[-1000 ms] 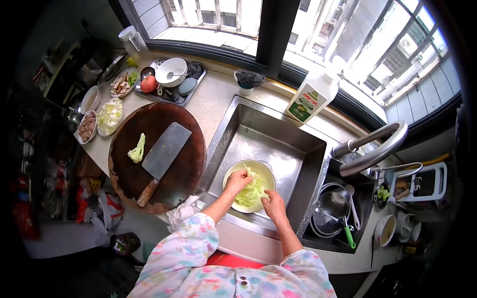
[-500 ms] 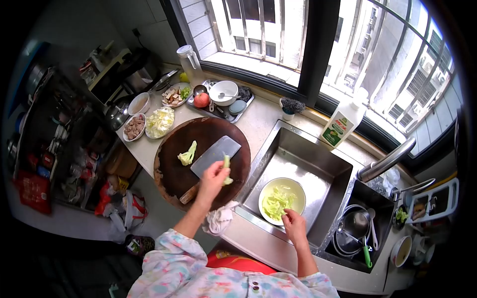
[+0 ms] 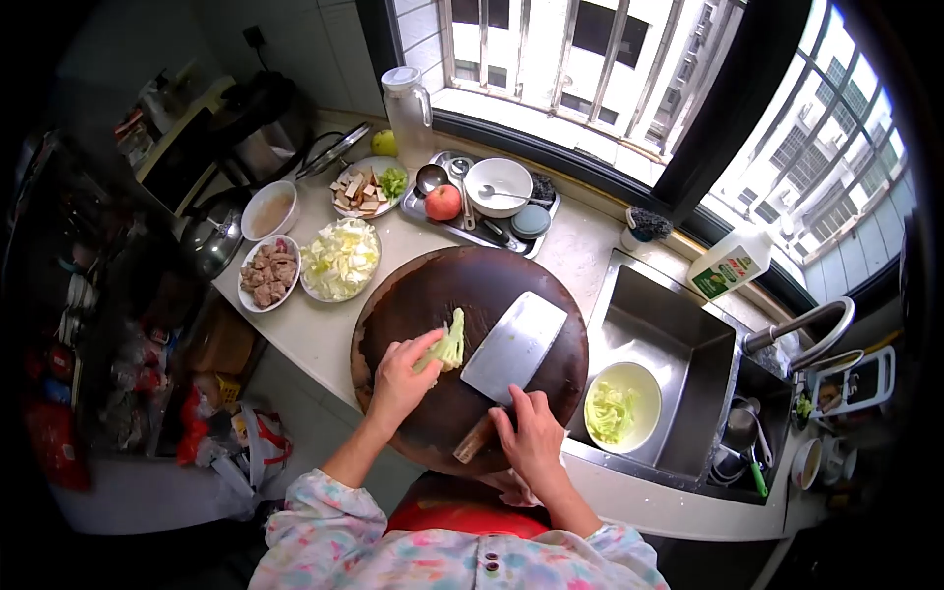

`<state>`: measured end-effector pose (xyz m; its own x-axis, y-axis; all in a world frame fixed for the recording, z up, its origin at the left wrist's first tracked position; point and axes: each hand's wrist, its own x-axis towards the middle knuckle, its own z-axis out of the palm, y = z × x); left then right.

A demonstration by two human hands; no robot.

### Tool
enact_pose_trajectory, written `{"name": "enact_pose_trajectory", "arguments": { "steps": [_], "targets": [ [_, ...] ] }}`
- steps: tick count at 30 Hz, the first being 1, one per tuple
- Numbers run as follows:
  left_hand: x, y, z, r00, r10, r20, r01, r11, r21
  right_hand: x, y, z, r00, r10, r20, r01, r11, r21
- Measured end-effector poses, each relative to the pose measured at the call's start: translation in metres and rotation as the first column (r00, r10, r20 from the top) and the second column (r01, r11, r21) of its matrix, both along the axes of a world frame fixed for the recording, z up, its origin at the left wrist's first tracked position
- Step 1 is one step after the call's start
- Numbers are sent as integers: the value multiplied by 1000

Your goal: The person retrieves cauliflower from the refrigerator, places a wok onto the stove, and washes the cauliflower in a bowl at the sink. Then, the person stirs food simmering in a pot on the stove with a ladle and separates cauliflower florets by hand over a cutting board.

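Observation:
My left hand point(image 3: 401, 382) is closed on pale green cabbage leaf point(image 3: 451, 344), low over the round wooden chopping board point(image 3: 418, 295). Flat on the board, just to the right, lies a cleaver point(image 3: 516, 344) with its wooden handle toward me. My right hand point(image 3: 531, 433) is at the neck of that handle, thumb and forefinger apart, with the palm not wrapped round it. Cut pale green strips lie in a white bowl point(image 3: 649, 405) inside the steel sink point(image 3: 678, 339).
Behind the board's left side stand a plate of chopped cabbage point(image 3: 339, 258), a bowl of meat pieces point(image 3: 267, 275) and a plate of sliced food point(image 3: 362, 189). A tray point(image 3: 549, 221) holds a bowl, a red fruit and utensils. A white bottle point(image 3: 733, 264) stands behind the sink.
My right hand has left the bowl in the sink and come to the cleaver. My left hand has moved left of the blade, where a loose cabbage piece lay. The view has shifted.

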<state>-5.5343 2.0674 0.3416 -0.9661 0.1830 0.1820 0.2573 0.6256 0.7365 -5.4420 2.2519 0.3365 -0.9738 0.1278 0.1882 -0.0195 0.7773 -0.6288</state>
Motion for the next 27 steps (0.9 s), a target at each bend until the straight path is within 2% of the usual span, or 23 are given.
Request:
{"name": "enact_pose_trajectory", "arguments": {
  "steps": [2, 3, 4, 6, 7, 8, 10, 12, 13, 16, 17, 20, 23, 24, 27],
  "targets": [
    [-1, -9, 1, 994, -98, -38, 99, 995, 7, -18, -16, 5, 999, -23, -24, 21, 997, -72],
    [-2, -10, 3, 990, -134, -45, 136, 990, 31, -29, -23, 5, 1000, 4, -27, -9, 985, -174],
    [-3, -9, 5, 984, -170, -59, 173, 983, 55, -37, -30, 0, 998, 31, 49, -8, 909, -416],
    [1, -2, 3, 985, -154, -72, 164, 970, 177, -52, -44, -9, 981, 134, 141, 35, 592, -805],
    [5, 3, 3, 990, -130, -49, 138, 963, 230, -55, -49, -5, 958, 194, 210, 84, 511, -855],
    [6, 7, 5, 994, -106, -23, 108, 954, 280, -56, -54, -5, 984, 125, 127, 33, 573, -819],
    [2, 8, 9, 985, -151, -80, 169, 935, 312, -59, -59, -17, 999, -38, -16, 13, 670, -743],
    [-4, 5, 19, 976, -195, -102, 219, 905, 366, -57, -55, -3, 994, -52, -96, -3, 869, -495],
    [-10, 0, 16, 967, -198, -158, 241, 911, 335, -57, -54, 6, 990, -41, -137, -10, 937, -349],
    [-14, -7, 17, 954, -213, 214, 116, 913, 392, -57, -59, 12, 975, 42, -218, -86, 976, -198],
    [-14, -7, 27, 916, -223, 333, 28, 864, 502, -57, -60, 12, 968, 69, -241, -104, 985, -134],
    [-17, -16, 24, 847, -277, 453, -13, 843, 538, -58, -60, 13, 962, 97, -255, -137, 980, -145],
    [-20, -21, 22, 698, -416, 583, -195, 672, 714, -58, -59, 9, 964, 121, -236, -196, 925, -325],
    [-20, -20, 19, 687, -414, 597, -205, 678, 706, -58, -58, 8, 966, 127, -226, -209, 896, -392],
    [-20, -19, 12, 663, -390, 640, -232, 705, 670, -54, -60, 8, 989, 82, 125, 50, 606, -794]
  ]
}}
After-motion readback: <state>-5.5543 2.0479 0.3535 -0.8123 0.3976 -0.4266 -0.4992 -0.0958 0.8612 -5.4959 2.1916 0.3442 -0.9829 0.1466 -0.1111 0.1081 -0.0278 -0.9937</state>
